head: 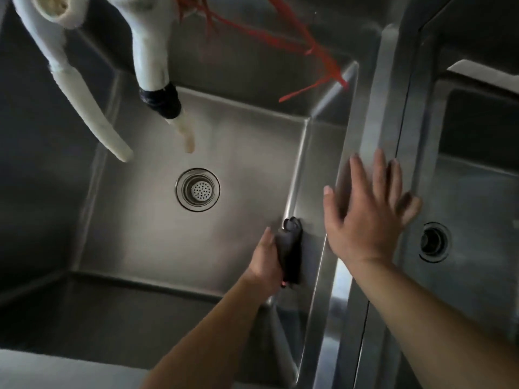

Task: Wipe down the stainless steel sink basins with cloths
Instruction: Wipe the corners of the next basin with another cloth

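1. Stainless steel sink basin [134, 234]: left hand [265, 262] grips a dark cloth [290, 254], pressed against the basin's right wall near the floor corner.
2. Right hand [368, 217]: fingers spread flat, holding nothing, over the divider rim [362, 276] just right of the cloth.
3. Drain strainer [198, 189]: up-left of the gripped cloth.

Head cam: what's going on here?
A person is wiping a steel sink. The left hand holds a dark cloth against the right wall of the left basin, near the bottom corner. The right hand is open, fingers spread over the divider between the basins. No water is visibly running.
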